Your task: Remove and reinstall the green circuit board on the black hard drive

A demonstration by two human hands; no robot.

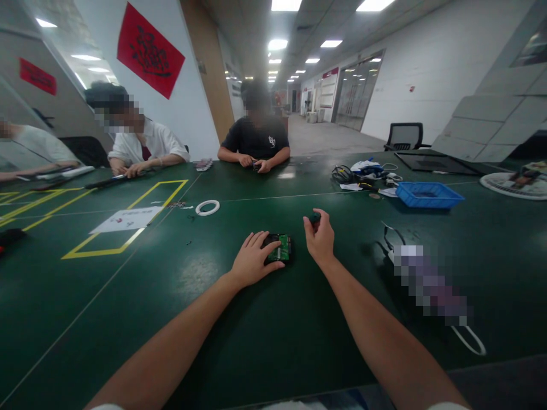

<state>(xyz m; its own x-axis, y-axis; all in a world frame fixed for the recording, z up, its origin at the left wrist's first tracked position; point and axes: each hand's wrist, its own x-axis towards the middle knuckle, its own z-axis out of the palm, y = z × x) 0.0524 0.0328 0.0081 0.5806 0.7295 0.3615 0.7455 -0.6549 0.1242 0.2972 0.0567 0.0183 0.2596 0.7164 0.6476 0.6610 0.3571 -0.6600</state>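
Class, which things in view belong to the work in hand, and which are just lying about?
Seemingly in use:
green circuit board, under the left hand
small dark object, in the right hand

Lying about:
blue tray
white ring
white paper

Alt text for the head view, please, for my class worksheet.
A person's left hand rests on a green circuit board on a green table; the right hand holds a small dark object. A blue tray sits farther back, to the right.

A green circuit board point(282, 252) lies flat, a small dark object point(315, 217) held nearby.
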